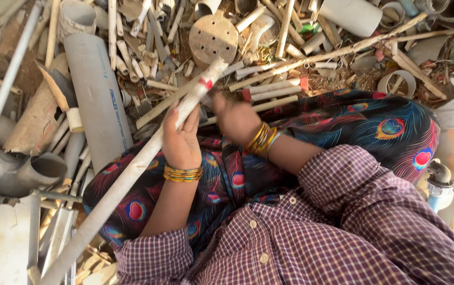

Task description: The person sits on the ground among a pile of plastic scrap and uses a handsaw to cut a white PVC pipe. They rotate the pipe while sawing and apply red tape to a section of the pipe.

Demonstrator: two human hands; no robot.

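Checked purple-and-white shirt sleeves point(311, 232) fill the lower edge of the view, nearest the camera, rolled at the forearms. Beyond them lies a dark skirt printed with peacock-feather eyes point(375, 126), spread across the lap. Both wrists carry stacks of yellow bangles point(183, 173).

Left hand point(182, 140): fingers closed around a long, dirty white pipe point(132, 174), gripping it at about two thirds of its length, thumb and fingertips wrapped over the upper side. The pipe runs diagonally from the lower left corner of the view, across the lap, up to a ragged end near the centre top, where a small red mark shows on it.

Right hand point(236, 119): held just beside the pipe's upper part, knuckles toward the camera. Its fingers are curled, but whether they grip the pipe or something small against it cannot be told, since the palm side is hidden.

Farther out, a heap of scrap plastic covers the ground. A wide grey pipe point(97, 100) lies to the left of the hands, with further grey tube sections point(37, 171) at the left edge. A round tan disc with holes point(214, 38) rests just beyond the pipe's upper end. A thin long stick point(338, 53) crosses the heap at upper right, among many short white offcuts.
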